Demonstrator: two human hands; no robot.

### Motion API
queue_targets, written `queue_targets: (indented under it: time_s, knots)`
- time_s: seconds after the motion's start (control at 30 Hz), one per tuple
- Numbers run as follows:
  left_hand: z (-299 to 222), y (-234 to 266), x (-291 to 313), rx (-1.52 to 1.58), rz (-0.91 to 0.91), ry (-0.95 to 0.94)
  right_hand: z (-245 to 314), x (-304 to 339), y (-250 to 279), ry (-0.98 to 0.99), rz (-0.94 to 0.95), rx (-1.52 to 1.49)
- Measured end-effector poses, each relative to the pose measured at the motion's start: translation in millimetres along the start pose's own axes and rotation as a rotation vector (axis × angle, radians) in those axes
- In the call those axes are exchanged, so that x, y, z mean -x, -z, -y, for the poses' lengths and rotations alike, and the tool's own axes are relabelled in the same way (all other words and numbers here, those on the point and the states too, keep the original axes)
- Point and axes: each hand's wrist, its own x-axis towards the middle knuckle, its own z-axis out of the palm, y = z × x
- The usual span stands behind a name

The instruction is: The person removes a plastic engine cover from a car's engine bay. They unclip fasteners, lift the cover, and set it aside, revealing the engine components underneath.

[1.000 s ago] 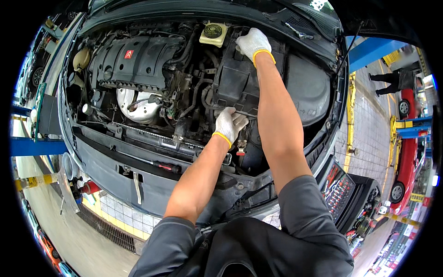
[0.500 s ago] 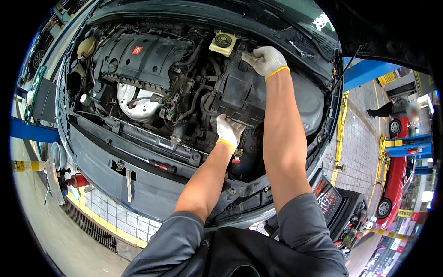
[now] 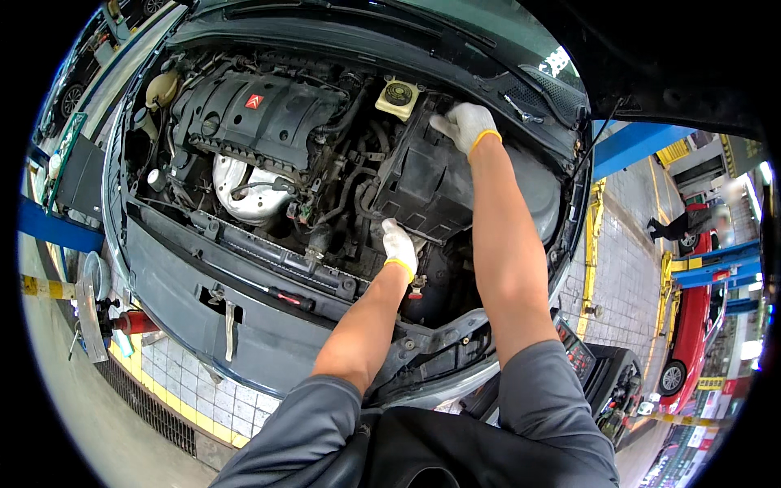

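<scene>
A black plastic box cover (image 3: pixel 429 180), which looks like a battery cover, sits on the right side of a car's open engine bay. My left hand (image 3: pixel 399 246), in a white knitted glove with a yellow cuff, grips its near edge. The left thumb points up and the other fingers are partly hidden at that edge. At the far end of the cover, my right hand (image 3: pixel 467 127), gloved the same way, has its fingers curled over the rim. Below the left hand shows a small red-topped fitting (image 3: pixel 417 288).
The black engine cover (image 3: pixel 256 122) and a silver heat shield (image 3: pixel 244 191) lie left. A yellowish reservoir (image 3: pixel 398 98) stands beyond the box. A red-handled screwdriver (image 3: pixel 289 298) rests along the front panel, and a tool (image 3: pixel 521 110) lies by the windscreen. An open toolbox (image 3: pixel 578 354) stands right.
The whole view has shifted slightly downward. The cover's near edge has come a little toward me, and my left fingers have drawn in at that edge. My right hand keeps its hold at the far end.
</scene>
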Motion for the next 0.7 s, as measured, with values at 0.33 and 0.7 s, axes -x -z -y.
queue_targets:
  time_s: [0.33, 0.7]
  knots:
    - [-28, -14, 34, 0.127, 0.06, 0.083, 24, 7, -28, -0.452, -0.083, -0.17]
    - [-64, -30, 5, 0.1, 0.154, -0.121, 10, -14, -31, -0.409, -0.04, -0.271]
